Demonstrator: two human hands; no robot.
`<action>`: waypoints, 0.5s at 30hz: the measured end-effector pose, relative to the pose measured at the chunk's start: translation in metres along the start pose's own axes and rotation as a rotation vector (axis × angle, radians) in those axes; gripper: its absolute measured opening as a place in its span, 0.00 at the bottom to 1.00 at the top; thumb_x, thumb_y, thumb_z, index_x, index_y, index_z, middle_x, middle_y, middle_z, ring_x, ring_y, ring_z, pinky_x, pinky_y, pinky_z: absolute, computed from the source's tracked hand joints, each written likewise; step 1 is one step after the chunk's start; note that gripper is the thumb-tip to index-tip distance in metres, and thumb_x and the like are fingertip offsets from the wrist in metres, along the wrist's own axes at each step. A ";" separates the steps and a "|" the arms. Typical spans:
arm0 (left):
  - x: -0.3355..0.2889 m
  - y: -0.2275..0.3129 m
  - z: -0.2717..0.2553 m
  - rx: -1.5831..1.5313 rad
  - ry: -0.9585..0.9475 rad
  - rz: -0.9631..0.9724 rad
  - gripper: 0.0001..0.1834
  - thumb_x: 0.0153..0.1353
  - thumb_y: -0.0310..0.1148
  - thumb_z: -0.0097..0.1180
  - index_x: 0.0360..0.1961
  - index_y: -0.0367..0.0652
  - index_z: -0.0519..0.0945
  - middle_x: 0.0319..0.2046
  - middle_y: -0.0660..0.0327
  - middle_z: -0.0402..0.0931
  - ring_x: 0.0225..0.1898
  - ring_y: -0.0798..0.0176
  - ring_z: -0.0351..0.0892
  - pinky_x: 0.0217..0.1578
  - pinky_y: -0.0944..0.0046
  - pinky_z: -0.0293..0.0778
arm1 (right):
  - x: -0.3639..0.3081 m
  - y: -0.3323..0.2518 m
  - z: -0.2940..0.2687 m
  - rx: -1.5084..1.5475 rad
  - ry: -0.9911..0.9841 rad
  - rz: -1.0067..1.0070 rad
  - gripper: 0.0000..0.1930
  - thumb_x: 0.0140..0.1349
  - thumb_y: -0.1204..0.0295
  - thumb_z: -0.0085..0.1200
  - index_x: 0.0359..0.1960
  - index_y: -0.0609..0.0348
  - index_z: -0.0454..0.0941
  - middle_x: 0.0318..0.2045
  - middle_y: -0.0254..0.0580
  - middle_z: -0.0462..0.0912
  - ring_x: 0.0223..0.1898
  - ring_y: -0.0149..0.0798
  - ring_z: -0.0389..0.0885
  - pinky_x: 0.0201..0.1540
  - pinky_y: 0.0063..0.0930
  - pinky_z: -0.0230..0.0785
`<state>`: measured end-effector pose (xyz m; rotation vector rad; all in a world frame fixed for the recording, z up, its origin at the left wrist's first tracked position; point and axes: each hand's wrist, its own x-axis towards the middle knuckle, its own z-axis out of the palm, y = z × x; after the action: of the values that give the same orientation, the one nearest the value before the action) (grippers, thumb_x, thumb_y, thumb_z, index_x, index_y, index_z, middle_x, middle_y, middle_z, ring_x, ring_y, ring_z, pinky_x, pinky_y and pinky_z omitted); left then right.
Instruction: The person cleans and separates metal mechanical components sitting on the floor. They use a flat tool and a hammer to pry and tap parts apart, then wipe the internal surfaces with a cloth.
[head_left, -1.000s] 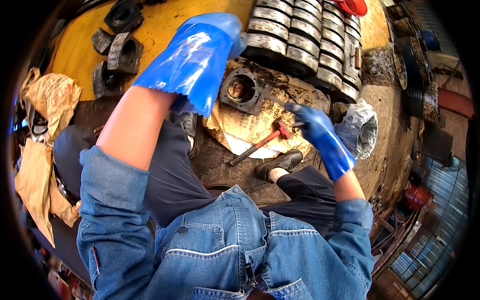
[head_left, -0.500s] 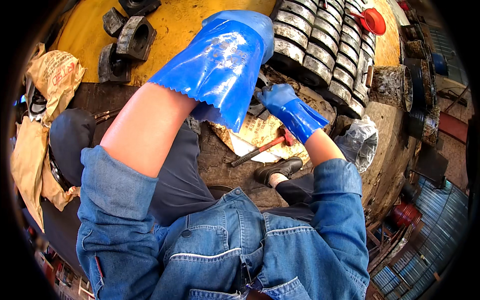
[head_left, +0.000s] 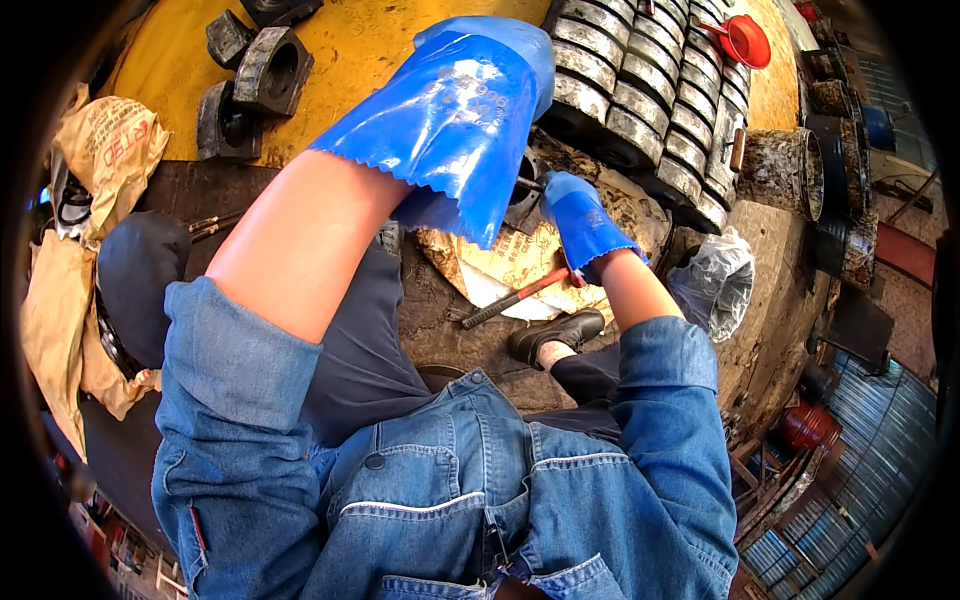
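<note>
My left hand (head_left: 490, 85), in a long blue rubber glove, reaches far forward over the work area. Its fingers are hidden behind the glove. Lower and to the right, my right hand (head_left: 570, 200) wears a matching glove and is closed on a thin dark rod (head_left: 529, 184). The rod points left toward a dark, curved metal block (head_left: 523, 209), partly covered by the left glove. Beneath the block lies printed brown paper (head_left: 495, 262). A hammer (head_left: 518, 298) with a red and black handle rests on the paper's near edge.
Rows of curved metal blocks (head_left: 640, 80) are stacked ahead to the right, with a red plastic scoop (head_left: 745, 42) on top. Loose blocks (head_left: 272, 72) sit on a yellow surface at left. A stained pot (head_left: 780, 172), clear plastic bag (head_left: 715, 285) and paper sacks (head_left: 110, 160) stand around.
My right hand has turned and shifted slightly right, and the dark rod now shows beside it. The left hand has moved slightly up and right.
</note>
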<state>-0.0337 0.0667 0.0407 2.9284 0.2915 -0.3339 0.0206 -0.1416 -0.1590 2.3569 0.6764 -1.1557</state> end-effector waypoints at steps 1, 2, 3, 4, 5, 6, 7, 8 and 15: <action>0.000 -0.007 0.003 0.004 -0.009 -0.019 0.15 0.51 0.37 0.66 0.41 0.49 0.88 0.38 0.53 0.86 0.40 0.47 0.86 0.39 0.46 0.82 | -0.019 -0.014 -0.015 0.051 0.009 0.002 0.20 0.62 0.69 0.56 0.56 0.55 0.81 0.58 0.49 0.80 0.58 0.53 0.80 0.58 0.43 0.75; 0.002 0.000 0.002 -0.013 -0.014 0.017 0.15 0.51 0.37 0.66 0.41 0.49 0.88 0.38 0.53 0.86 0.40 0.47 0.86 0.39 0.47 0.82 | -0.039 -0.009 -0.020 0.119 0.012 0.061 0.19 0.60 0.68 0.58 0.54 0.55 0.82 0.57 0.50 0.80 0.57 0.53 0.80 0.58 0.42 0.75; 0.002 0.001 0.002 -0.007 -0.019 0.017 0.15 0.51 0.37 0.65 0.41 0.49 0.88 0.38 0.53 0.86 0.40 0.47 0.86 0.40 0.47 0.82 | -0.034 -0.010 -0.015 0.175 0.015 0.081 0.19 0.59 0.67 0.58 0.53 0.56 0.83 0.55 0.52 0.81 0.57 0.53 0.80 0.58 0.42 0.75; 0.002 0.002 0.002 -0.003 -0.022 0.013 0.15 0.51 0.37 0.65 0.42 0.49 0.88 0.38 0.53 0.86 0.41 0.47 0.86 0.40 0.47 0.82 | -0.029 -0.011 -0.009 0.229 0.018 0.100 0.19 0.58 0.66 0.59 0.51 0.56 0.83 0.54 0.53 0.81 0.57 0.54 0.79 0.58 0.41 0.74; 0.001 0.001 0.002 0.003 -0.025 0.009 0.15 0.52 0.38 0.65 0.42 0.49 0.88 0.39 0.53 0.86 0.41 0.47 0.86 0.40 0.47 0.82 | -0.024 -0.012 -0.004 0.283 0.020 0.117 0.19 0.57 0.65 0.59 0.50 0.56 0.84 0.53 0.54 0.81 0.57 0.54 0.79 0.58 0.40 0.74; 0.002 0.002 0.001 0.000 -0.028 0.016 0.15 0.52 0.38 0.64 0.42 0.49 0.88 0.39 0.53 0.85 0.41 0.47 0.86 0.40 0.47 0.82 | -0.026 -0.014 -0.007 0.229 0.004 0.100 0.19 0.55 0.65 0.60 0.48 0.56 0.85 0.53 0.56 0.81 0.56 0.56 0.79 0.58 0.38 0.74; 0.002 0.003 0.001 -0.003 -0.032 0.019 0.15 0.52 0.38 0.64 0.42 0.49 0.88 0.39 0.53 0.85 0.41 0.47 0.86 0.40 0.47 0.82 | -0.026 -0.016 -0.005 0.261 0.011 0.074 0.19 0.55 0.65 0.59 0.48 0.57 0.85 0.53 0.56 0.81 0.56 0.56 0.79 0.58 0.38 0.74; 0.001 0.003 0.000 -0.004 -0.033 0.020 0.15 0.52 0.38 0.64 0.42 0.49 0.88 0.39 0.53 0.85 0.41 0.47 0.86 0.41 0.47 0.82 | -0.026 -0.019 -0.004 0.292 0.018 0.047 0.19 0.55 0.65 0.59 0.48 0.57 0.85 0.53 0.56 0.81 0.56 0.56 0.79 0.57 0.37 0.74; 0.003 0.007 -0.003 0.002 -0.043 0.049 0.16 0.54 0.40 0.62 0.43 0.49 0.87 0.40 0.53 0.85 0.42 0.47 0.86 0.42 0.48 0.81 | 0.006 -0.016 0.046 -0.012 0.165 -0.323 0.15 0.58 0.67 0.57 0.42 0.62 0.85 0.44 0.59 0.83 0.47 0.56 0.83 0.48 0.37 0.77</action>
<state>-0.0284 0.0612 0.0437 2.9202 0.2136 -0.3892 -0.0133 -0.1531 -0.1925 2.4115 1.1523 -1.0844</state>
